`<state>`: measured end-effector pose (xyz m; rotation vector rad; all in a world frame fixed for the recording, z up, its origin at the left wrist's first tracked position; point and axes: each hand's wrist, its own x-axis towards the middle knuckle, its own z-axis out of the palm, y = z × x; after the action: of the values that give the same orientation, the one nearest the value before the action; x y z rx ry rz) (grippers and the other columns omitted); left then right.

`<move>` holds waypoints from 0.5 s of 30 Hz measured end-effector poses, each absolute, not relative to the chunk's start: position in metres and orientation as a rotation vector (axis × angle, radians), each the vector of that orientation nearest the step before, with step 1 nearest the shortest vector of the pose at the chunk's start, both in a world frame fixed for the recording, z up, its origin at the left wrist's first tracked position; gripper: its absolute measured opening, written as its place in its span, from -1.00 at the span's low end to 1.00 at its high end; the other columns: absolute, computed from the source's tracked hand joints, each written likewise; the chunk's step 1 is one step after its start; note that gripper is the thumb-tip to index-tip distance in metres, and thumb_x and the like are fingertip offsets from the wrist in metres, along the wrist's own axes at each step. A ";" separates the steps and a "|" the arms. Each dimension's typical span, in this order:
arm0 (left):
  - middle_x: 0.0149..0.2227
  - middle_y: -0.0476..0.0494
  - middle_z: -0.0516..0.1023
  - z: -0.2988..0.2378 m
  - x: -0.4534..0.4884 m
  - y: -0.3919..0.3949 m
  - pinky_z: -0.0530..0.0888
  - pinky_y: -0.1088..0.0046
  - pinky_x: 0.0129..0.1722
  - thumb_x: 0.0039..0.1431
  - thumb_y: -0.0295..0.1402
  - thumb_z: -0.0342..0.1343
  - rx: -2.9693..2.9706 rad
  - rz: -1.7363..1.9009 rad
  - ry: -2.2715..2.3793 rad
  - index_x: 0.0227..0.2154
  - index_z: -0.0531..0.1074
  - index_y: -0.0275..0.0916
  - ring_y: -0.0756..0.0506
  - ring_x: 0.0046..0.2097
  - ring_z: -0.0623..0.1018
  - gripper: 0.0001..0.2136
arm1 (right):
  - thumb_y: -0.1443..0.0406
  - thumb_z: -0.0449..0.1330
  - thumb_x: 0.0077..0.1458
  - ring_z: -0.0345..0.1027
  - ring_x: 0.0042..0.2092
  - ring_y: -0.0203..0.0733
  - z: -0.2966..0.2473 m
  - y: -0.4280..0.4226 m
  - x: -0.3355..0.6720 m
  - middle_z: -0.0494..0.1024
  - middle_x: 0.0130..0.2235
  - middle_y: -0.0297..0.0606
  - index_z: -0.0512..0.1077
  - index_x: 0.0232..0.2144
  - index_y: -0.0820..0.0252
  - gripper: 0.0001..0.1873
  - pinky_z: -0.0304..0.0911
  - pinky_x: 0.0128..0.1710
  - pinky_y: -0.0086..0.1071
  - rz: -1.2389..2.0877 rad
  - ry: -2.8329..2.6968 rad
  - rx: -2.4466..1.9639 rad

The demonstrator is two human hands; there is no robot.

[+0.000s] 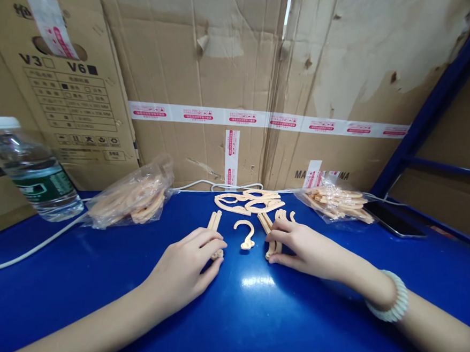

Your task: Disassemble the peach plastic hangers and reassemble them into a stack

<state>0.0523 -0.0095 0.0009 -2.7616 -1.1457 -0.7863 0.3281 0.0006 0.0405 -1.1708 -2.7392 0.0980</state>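
My left hand (195, 259) is closed around the near end of a small bundle of beige hanger arms (214, 220), which rests on the blue table. On the other side, my right hand (300, 246) grips a second set of beige hanger arms (264, 222), fingers over the top and thumb at the near end. Between the hands lies a loose hanger hook (247, 236), touched by neither. More hooks (282, 215) show just behind my right fingers, partly hidden. Farther back, several flat curved beige pieces (231, 201) lie overlapping.
Clear plastic bags of beige parts lie left (131, 195) and right (336, 200). A water bottle (37, 175) stands far left, near a white cable (28, 258). A phone (395, 219) lies back right. Cardboard (211, 61) walls the rear of the blue table (248, 327).
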 end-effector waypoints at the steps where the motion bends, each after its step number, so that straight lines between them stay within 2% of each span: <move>1: -0.12 -0.13 0.55 0.000 0.052 -0.008 0.51 0.25 -0.09 0.28 -0.44 -0.03 -2.775 -0.798 -1.148 -0.17 0.47 -0.19 -0.16 -0.06 0.51 -0.81 | 0.23 0.18 0.23 0.34 -0.16 -0.08 0.041 0.001 0.328 0.39 -0.17 -0.11 0.47 -0.14 0.25 -0.77 0.31 -0.15 -0.22 0.106 -2.740 -1.174; 6: -0.17 -0.11 0.55 -0.003 0.048 -0.002 0.49 0.28 -0.09 0.29 -0.45 -0.01 -2.794 -0.833 -1.164 -0.24 0.48 -0.20 -0.12 -0.11 0.52 -0.84 | 0.28 0.17 0.21 0.35 -0.16 -0.06 0.039 -0.001 0.327 0.40 -0.17 -0.10 0.47 -0.10 0.28 -0.76 0.31 -0.12 -0.19 0.096 -2.731 -1.191; 10: -0.12 -0.14 0.54 -0.001 0.050 -0.004 0.48 0.26 -0.08 0.28 -0.45 0.00 -2.744 -0.836 -1.129 -0.20 0.47 -0.21 -0.17 -0.04 0.49 -0.85 | 0.16 0.20 0.19 0.35 -0.13 -0.04 0.038 0.000 0.331 0.40 -0.16 -0.11 0.47 -0.10 0.23 -0.69 0.31 -0.09 -0.18 0.083 -2.659 -1.116; 12: -0.10 -0.16 0.53 0.001 0.052 -0.008 0.46 0.23 -0.07 0.27 -0.45 0.01 -2.724 -0.849 -1.066 -0.16 0.46 -0.22 -0.19 -0.03 0.48 -0.84 | 0.13 0.15 0.24 0.35 -0.13 -0.06 0.040 0.004 0.336 0.41 -0.16 -0.12 0.46 -0.10 0.21 -0.69 0.31 -0.10 -0.21 0.088 -2.585 -1.049; 15: -0.17 -0.16 0.53 0.004 0.056 -0.017 0.46 0.27 -0.15 0.28 -0.46 -0.01 -2.790 -0.831 -0.886 -0.13 0.43 -0.23 -0.16 -0.14 0.50 -0.82 | 0.20 0.07 0.29 0.36 -0.14 -0.10 0.042 0.016 0.347 0.42 -0.16 -0.12 0.45 -0.13 0.22 -0.75 0.31 -0.13 -0.23 0.008 -2.459 -1.023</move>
<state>0.0561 -0.0167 0.0041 -2.7902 -0.8856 -0.8305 0.3474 0.0164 0.0419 -1.0233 -2.4590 0.0080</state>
